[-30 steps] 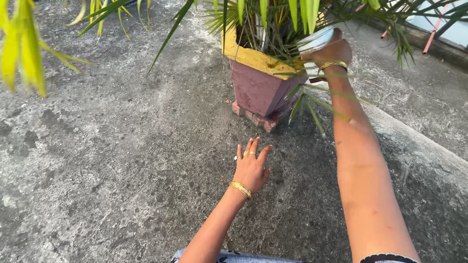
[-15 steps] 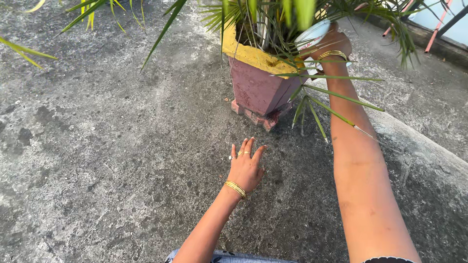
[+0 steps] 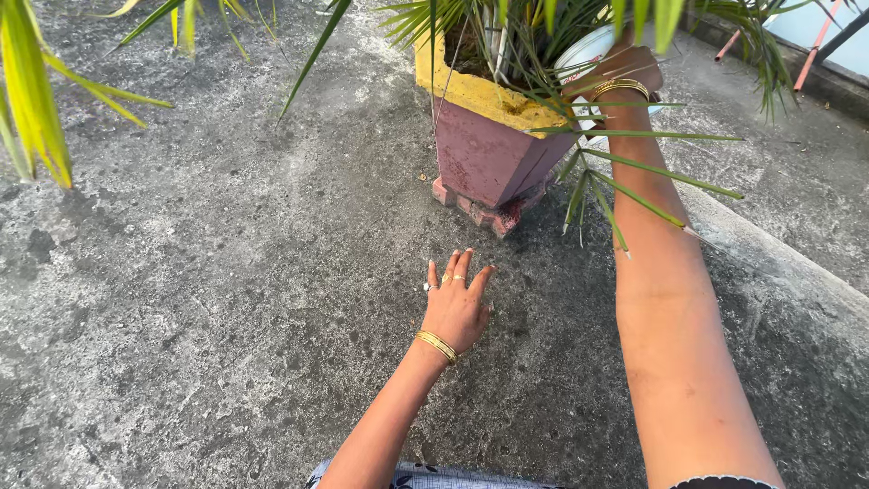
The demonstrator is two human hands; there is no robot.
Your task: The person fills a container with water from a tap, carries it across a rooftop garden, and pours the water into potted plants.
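The right hand (image 3: pixel 625 68) is raised to the rim of a planter (image 3: pixel 493 136), a maroon pot with a yellow top edge, and is closed around a white container (image 3: pixel 584 54) that is tilted over the soil. Only part of this container can be seen; most of it is screened by the hand and by the green fronds (image 3: pixel 634 136) crossing in front, so its full shape cannot be made out. The fingers are largely hidden behind the leaves, though a gold bangle is seen at the wrist. The left hand (image 3: pixel 457 303) is laid flat on the concrete floor (image 3: pixel 208 272) with the fingers spread and nothing held, well short of the planter's base. The plant's upper part is cut off by the top edge. A blurred yellow-green leaf (image 3: pixel 32 100) intrudes at the left.
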